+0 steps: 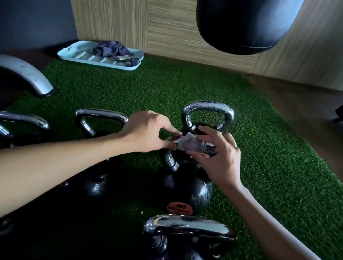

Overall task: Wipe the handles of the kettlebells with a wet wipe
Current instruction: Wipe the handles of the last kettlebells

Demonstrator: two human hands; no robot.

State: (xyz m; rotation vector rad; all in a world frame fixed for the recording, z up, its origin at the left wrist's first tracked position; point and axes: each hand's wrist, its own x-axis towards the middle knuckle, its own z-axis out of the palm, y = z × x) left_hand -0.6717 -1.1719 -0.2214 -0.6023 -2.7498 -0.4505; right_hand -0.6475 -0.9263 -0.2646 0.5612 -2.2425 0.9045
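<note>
Green turf (273,170) is covering the floor of this gym corner, with a wood-panelled wall (174,15) standing behind it and a black punching bag (243,16) hanging down in front. Five kettlebells are sitting on the turf: a far kettlebell (208,111), a middle kettlebell (187,187) just in front of it, a near kettlebell (187,226) closest to the person, a left kettlebell (102,115) and an outer left kettlebell (16,118). A pale tray (74,54) is lying by the wall, holding a crumpled dark cloth (111,50).

The person is reaching both bare arms over the middle kettlebell. The left hand (145,132) and right hand (218,158) are meeting just above its handle, which is mostly hidden beneath them. Each grip is pinched closed on one end of a small pale wet wipe (190,144) stretched between them. Whether it is touching the handle, I cannot tell.

As I am judging it, the job is sitting at an early or middle stage. The far handle is showing a speckled sheen that could be damp from wiping, though that is a guess. The middle handle is looking like the one in hand, with the near one and the two on the left left to do.
</note>
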